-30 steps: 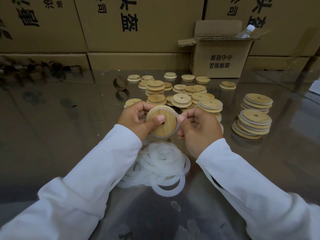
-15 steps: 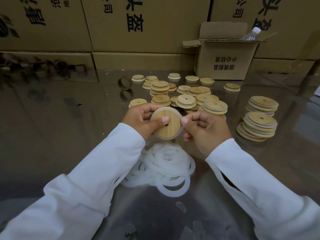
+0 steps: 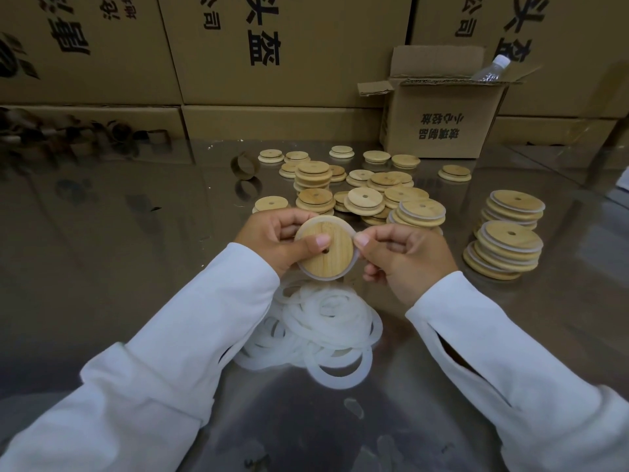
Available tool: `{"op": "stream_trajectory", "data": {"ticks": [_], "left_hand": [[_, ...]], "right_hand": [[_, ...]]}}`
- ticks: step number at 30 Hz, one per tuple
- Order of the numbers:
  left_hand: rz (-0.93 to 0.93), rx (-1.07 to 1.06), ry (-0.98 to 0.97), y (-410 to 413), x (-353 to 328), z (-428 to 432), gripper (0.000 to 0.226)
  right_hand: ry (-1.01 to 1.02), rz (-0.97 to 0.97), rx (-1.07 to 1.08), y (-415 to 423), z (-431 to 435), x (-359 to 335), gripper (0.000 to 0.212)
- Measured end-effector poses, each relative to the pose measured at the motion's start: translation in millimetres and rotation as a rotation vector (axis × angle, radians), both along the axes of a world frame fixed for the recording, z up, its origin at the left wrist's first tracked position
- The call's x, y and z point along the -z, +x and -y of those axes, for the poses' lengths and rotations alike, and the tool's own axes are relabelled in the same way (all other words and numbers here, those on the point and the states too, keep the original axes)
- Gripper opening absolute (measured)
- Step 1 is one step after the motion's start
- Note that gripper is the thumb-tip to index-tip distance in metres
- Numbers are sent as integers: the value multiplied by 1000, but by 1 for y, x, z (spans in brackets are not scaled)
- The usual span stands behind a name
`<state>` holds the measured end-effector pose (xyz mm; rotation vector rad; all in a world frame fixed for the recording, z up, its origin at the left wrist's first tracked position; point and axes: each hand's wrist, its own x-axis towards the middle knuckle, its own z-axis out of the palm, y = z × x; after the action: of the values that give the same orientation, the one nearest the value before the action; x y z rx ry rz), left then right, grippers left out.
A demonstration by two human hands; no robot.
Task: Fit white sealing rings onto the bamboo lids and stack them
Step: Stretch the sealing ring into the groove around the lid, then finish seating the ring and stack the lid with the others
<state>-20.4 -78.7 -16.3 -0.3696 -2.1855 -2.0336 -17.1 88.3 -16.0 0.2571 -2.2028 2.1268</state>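
The fingers [image 3: 316, 241] of the left hand [image 3: 272, 240] grip the bamboo lid [image 3: 328, 257], with the thumb laid across its face beside the small hole. The right hand [image 3: 408, 257] pinches the white sealing ring [image 3: 323, 277] at the lid's right edge. To do this well, hold the lid steady and work the ring round the rim bit by bit, leaving no twist or lifted spot. The lid is a pale round disc with banded grain, held above the loose rings [image 3: 323, 332] on the table [image 3: 136, 284]; ringed stacks [image 3: 507, 250] stand to the right
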Motion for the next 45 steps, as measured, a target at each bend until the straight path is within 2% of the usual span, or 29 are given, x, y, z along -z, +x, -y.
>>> {"op": "stream_trajectory", "data": {"ticks": [5, 11, 14, 18, 21, 25, 28, 30, 32, 34, 40, 45], "left_hand": [[-38, -29, 20, 1, 1, -1, 21], [-32, -73, 79, -1, 2, -4, 20], [-17, -96, 86, -2, 4, -4, 19], [4, -100, 100, -2, 5, -4, 18], [30, -59, 118, -1, 4, -5, 22], [84, 17, 146, 1, 5, -9, 39], [120, -14, 183, 0, 6, -8, 44], [111, -78, 175, -3, 6, -4, 29], [97, -140, 164, -5, 6, 1, 19], [86, -187, 152, -7, 7, 4, 17], [106, -281, 174, -11, 8, 13, 15], [118, -330, 153, -15, 10, 17, 15]], "right_hand": [[0, -16, -1, 1, 1, 0, 14], [-109, 14, -9, 0, 2, -4, 10], [-25, -77, 79, 1, 2, -1, 5], [77, -155, 163, -3, 1, 1, 11], [81, -117, 64, -4, 1, 2, 7], [169, -135, -93, -3, 1, 3, 10], [146, -124, 72, -11, -8, 1, 7], [96, -70, 272, -19, -17, -1, 3], [83, -61, 461, -25, -27, -3, 14], [153, -76, 587, -28, -36, -3, 22], [474, 57, 593, -34, -50, 0, 26], [681, 80, 627, -31, -48, 6, 19]]}}
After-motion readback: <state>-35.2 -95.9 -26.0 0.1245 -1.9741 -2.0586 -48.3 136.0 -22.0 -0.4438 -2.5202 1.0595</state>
